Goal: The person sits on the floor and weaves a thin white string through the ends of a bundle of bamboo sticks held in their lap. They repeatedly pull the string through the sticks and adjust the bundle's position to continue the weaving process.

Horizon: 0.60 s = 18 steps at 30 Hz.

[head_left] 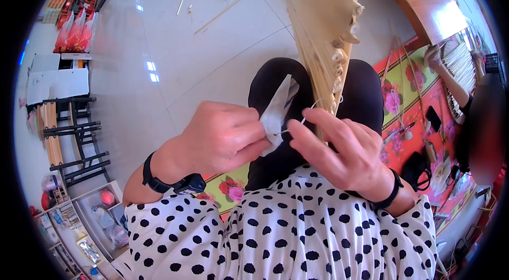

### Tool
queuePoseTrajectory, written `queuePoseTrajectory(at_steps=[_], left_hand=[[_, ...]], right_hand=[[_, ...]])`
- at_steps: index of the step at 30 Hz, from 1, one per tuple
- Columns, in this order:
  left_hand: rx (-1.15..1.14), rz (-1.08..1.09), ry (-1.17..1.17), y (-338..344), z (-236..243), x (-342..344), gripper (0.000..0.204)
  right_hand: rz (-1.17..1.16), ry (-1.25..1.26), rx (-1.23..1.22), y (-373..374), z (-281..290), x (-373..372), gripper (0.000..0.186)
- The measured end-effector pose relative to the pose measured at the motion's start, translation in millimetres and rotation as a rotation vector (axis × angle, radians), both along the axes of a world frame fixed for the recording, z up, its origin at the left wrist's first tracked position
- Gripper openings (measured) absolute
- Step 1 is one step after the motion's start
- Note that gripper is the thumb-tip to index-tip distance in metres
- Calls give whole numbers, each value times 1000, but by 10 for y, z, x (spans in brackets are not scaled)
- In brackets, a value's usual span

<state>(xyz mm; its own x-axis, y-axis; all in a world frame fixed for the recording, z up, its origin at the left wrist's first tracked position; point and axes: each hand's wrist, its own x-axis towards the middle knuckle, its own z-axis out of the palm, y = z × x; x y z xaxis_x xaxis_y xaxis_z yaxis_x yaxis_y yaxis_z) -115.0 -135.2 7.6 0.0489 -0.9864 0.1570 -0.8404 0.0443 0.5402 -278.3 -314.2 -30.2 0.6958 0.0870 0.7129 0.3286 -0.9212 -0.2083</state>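
One pale strip (274, 116) — in left grip (225, 134)

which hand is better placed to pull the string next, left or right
Probably the right hand: the string reaches its fingertips, while the left hand is taken up pinching the pale strip.
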Motion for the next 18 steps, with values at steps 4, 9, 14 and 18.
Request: queuePoseTrajectory(at_steps=[4,9,14,18], left_hand=[[-31,-1,16,82,21,-68,18],[69,183,195,558,17,49,15],[716,377,-153,1407,-549,-66,22],[311,459,-50,1099,-566,-269,37]], right_hand=[[112,38,-26,59,-11,44,33],[127,47,5,35,-128,-46,30],[145,39,167,51,-183,-126,24],[151,-26,380,78,-204,-80,23]])
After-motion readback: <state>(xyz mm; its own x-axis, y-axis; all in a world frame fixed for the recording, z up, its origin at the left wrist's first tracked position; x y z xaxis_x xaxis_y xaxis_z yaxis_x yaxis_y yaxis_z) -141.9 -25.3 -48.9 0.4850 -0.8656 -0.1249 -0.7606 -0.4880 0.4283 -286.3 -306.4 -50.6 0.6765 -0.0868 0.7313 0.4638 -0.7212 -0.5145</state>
